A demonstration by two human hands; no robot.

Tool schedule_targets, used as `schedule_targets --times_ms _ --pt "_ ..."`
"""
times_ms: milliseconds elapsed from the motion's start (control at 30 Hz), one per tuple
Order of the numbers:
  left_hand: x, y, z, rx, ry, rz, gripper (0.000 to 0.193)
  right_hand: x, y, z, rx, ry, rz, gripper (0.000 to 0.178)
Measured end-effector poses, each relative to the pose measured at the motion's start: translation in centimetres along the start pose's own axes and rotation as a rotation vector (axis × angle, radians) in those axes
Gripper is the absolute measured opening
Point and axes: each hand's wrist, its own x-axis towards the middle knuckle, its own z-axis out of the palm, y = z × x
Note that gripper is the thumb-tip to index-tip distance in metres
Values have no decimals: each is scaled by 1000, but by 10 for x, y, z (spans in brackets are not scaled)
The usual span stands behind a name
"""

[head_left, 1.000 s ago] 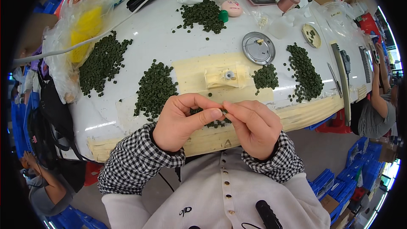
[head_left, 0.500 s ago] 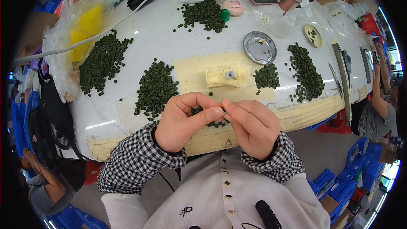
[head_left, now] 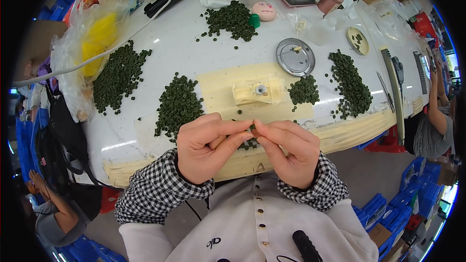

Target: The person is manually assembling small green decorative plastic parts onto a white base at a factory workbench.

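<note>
My left hand (head_left: 206,146) and my right hand (head_left: 292,151) meet fingertip to fingertip over the table's near edge. Between their pinched thumbs and index fingers is a small dark green piece (head_left: 253,127), mostly covered by the fingers. It looks like the small round green pieces lying about. Some of these form a small pile (head_left: 249,144) partly hidden behind my hands. Just beyond my hands, a tape-wrapped block (head_left: 245,94) with a short metal post (head_left: 261,89) sits on yellowish tape. Another pile of green pieces (head_left: 178,104) lies beyond my left hand.
More green piles lie at far left (head_left: 120,78), at the back (head_left: 230,21), beside the block (head_left: 304,90) and at right (head_left: 350,86). A round metal dish (head_left: 287,63), tweezers (head_left: 385,91) and a white cable (head_left: 104,55) are on the table. Other people sit at both sides.
My left index finger has straightened along the top, and its thumb has drawn back lower. The green piece shows a little more between the fingertips. The view has shifted slightly.
</note>
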Motion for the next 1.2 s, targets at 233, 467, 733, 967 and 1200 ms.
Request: schedule_targets --times_ms 233,467,733,967,1200 --pt "0 -2 0 79 42 1 27 -1 1 0 34 -41 2 34" --pt "0 -1 -2 107 56 21 25 0 3 0 41 -63 -16 36" --pt "0 -1 0 72 41 29 27 0 5 -4 17 -106 -61 38" --pt "-1 -5 -1 14 -8 -14 27 1 7 -9 -23 -141 -108 41" --pt "0 -4 -1 31 -19 5 27 -1 6 -10 -31 -143 -88 38"
